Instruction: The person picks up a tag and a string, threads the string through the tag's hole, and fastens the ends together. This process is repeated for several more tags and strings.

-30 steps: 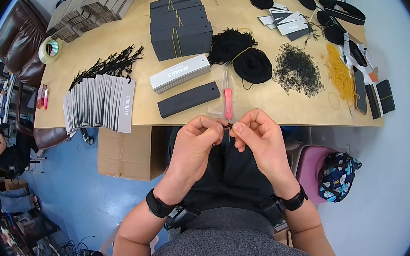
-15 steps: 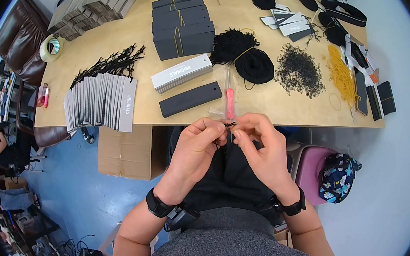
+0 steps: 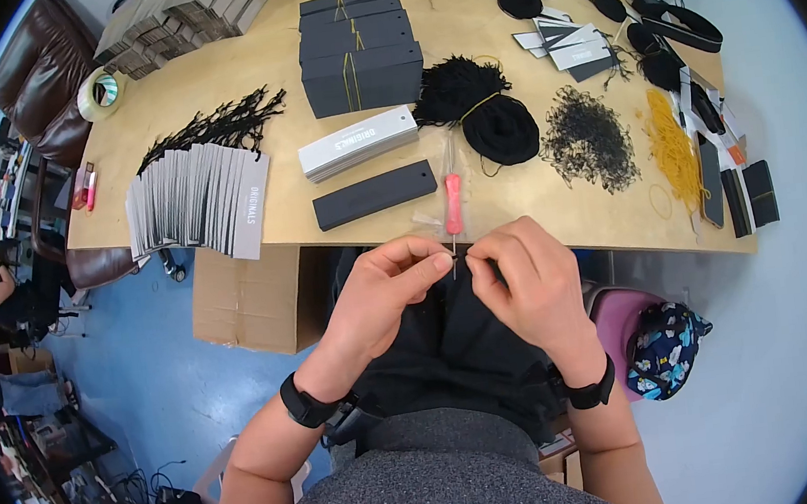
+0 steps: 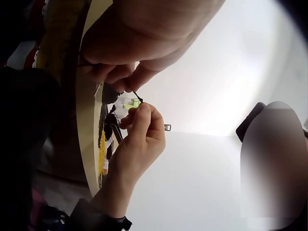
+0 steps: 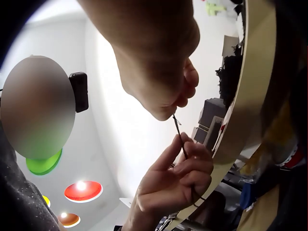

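Note:
Just off the table's front edge, my two hands face each other with a thin black cord point(image 5: 179, 130) between them. The left hand point(image 3: 373, 290) pinches it between thumb and forefinger, and in the right wrist view a loose length trails below its curled fingers. My right hand point(image 3: 537, 282) pinches the other end, knuckles turned up. A short dark stretch of the cord spans the gap in the left wrist view. Right beyond the fingertips lies a pink-handled tool point(image 3: 453, 202) with its thin metal shaft.
On the table are fanned hang tags point(image 3: 196, 200) with black cords, a white tag stack point(image 3: 358, 145), a dark tag stack point(image 3: 375, 196), a black cord bundle point(image 3: 499, 129), small black loops point(image 3: 588, 139) and yellow rubber bands point(image 3: 670, 150). A carton point(image 3: 247, 303) stands below.
My right hand has turned knuckles up and shifted slightly right. The left hand keeps its pinch, its fingers a little more extended. The black cord's small loop between the fingertips has drawn smaller.

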The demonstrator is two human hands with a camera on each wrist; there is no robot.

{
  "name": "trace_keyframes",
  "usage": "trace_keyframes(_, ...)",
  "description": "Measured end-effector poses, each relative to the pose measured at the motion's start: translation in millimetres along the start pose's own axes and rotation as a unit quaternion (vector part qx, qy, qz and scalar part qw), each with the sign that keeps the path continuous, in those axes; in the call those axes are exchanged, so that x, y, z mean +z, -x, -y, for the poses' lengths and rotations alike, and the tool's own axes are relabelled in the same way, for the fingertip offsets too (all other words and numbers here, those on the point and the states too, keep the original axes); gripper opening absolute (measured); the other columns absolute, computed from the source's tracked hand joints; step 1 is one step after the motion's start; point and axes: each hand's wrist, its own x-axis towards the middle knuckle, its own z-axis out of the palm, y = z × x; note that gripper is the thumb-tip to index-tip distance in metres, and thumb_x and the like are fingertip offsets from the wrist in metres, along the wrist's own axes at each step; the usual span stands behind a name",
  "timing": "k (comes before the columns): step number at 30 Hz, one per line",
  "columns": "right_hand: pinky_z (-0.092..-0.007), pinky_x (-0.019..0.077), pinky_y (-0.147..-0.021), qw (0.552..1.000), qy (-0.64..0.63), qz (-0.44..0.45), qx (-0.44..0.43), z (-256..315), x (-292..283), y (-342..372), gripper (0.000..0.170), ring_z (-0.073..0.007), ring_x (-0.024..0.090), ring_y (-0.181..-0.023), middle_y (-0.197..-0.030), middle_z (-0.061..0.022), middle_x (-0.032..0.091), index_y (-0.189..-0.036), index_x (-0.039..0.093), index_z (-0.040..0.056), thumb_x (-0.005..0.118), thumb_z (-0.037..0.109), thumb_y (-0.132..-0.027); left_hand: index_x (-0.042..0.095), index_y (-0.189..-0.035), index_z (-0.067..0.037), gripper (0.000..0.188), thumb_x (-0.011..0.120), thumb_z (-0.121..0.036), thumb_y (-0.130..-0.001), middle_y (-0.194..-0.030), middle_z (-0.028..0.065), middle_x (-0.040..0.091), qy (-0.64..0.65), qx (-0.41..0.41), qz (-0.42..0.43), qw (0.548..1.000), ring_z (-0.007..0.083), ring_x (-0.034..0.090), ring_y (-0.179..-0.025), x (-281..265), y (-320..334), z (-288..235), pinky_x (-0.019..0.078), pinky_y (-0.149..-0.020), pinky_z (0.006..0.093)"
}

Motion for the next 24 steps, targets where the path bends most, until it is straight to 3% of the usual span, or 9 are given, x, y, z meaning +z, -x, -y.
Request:
trace_keyframes(6, -0.0350, 0.0488, -0.056, 0.998, 0.006, -0.041, 0.044, -12, -2, 0, 0.020, -0.0258, 0.060, -0.066, -0.077, -0.0082, 0.058, -0.086, 0.061, 0.0042, 0.074, -0.003, -0.073, 0.068, -0.102, -0.002, 0.013, 0.068, -0.012, -0.095, -0.088, 0.0018, 0.066, 0.071, -0.035, 0.034, 0.996, 0.0056, 0.048, -0.070, -5, 5, 1, 0.0372, -0.062, 0.0211)
trace_keyframes(8, -0.0345, 0.0484, -0.056, 0.997, -0.019, -0.035, 0.059, -9, -1, 1, 0.019, -0.0252, 0.059, -0.065, -0.077, -0.0082, 0.057, -0.086, 0.060, 0.0040, 0.073, -0.004, -0.074, 0.068, -0.103, -0.001, 0.014, 0.067, -0.013, -0.095, -0.090, 0.0031, 0.066, 0.232, -0.111, 0.147, 0.955, 0.0063, 0.044, -0.069, -4, 6, -3, 0.0366, -0.062, 0.0226)
trace_keyframes(12, -0.0334, 0.0468, -0.054, 0.984, -0.109, -0.042, 0.135, 3, -13, -2, 0.017, -0.0229, 0.059, -0.062, -0.075, -0.0078, 0.057, -0.086, 0.060, 0.0035, 0.074, -0.003, -0.077, 0.068, -0.105, 0.000, 0.015, 0.066, -0.012, -0.096, -0.089, 0.0035, 0.064, 0.122, -0.097, 0.104, 0.982, 0.0076, 0.041, -0.067, 0, 6, 1, 0.0352, -0.061, 0.0236)
trace_keyframes(15, -0.0330, 0.0466, -0.053, 0.989, -0.079, -0.039, 0.122, -5, -13, 0, 0.017, -0.0223, 0.059, -0.060, -0.074, -0.0072, 0.057, -0.085, 0.060, 0.0036, 0.074, -0.002, -0.078, 0.068, -0.106, 0.001, 0.017, 0.065, -0.013, -0.097, -0.087, 0.0021, 0.061, 0.103, -0.079, 0.088, 0.988, 0.0084, 0.041, -0.067, 1, 6, 0, 0.0349, -0.062, 0.0237)
trace_keyframes(17, -0.0334, 0.0468, -0.053, 0.990, -0.070, -0.033, 0.118, -7, -10, 2, 0.017, -0.0230, 0.059, -0.061, -0.074, -0.0073, 0.057, -0.085, 0.060, 0.0038, 0.074, -0.002, -0.077, 0.069, -0.106, 0.002, 0.018, 0.065, -0.012, -0.096, -0.085, 0.0010, 0.060, 0.203, -0.108, 0.141, 0.963, 0.0080, 0.041, -0.067, 1, 7, -4, 0.0353, -0.062, 0.0235)
trace_keyframes(21, -0.0351, 0.0474, -0.054, 0.994, -0.059, 0.017, 0.092, 2, -4, 6, 0.016, -0.0253, 0.059, -0.063, -0.075, -0.0076, 0.057, -0.085, 0.060, 0.0047, 0.073, 0.000, -0.077, 0.069, -0.110, 0.001, 0.020, 0.065, -0.012, -0.096, -0.086, 0.0009, 0.061, 0.265, -0.073, 0.168, 0.947, 0.0077, 0.042, -0.069, 3, 0, 1, 0.0367, -0.062, 0.0240)
trace_keyframes(23, -0.0359, 0.0478, -0.055, 0.993, -0.069, 0.030, 0.094, 9, -2, 8, 0.016, -0.0258, 0.060, -0.064, -0.074, -0.0075, 0.057, -0.085, 0.060, 0.0059, 0.073, 0.002, -0.078, 0.070, -0.112, 0.002, 0.020, 0.066, -0.008, -0.095, -0.087, 0.0021, 0.063, 0.170, -0.015, 0.071, 0.983, 0.0083, 0.044, -0.069, 6, -2, 4, 0.0383, -0.063, 0.0241)
trace_keyframes(24, -0.0359, 0.0478, -0.055, 0.993, -0.068, 0.030, 0.095, 11, -2, 8, 0.016, -0.0258, 0.060, -0.064, -0.074, -0.0075, 0.057, -0.085, 0.060, 0.0059, 0.073, 0.002, -0.078, 0.070, -0.112, 0.002, 0.020, 0.066, -0.008, -0.095, -0.087, 0.0021, 0.063, 0.170, -0.016, 0.072, 0.983, 0.0083, 0.044, -0.069, 9, -1, 4, 0.0383, -0.063, 0.0241)
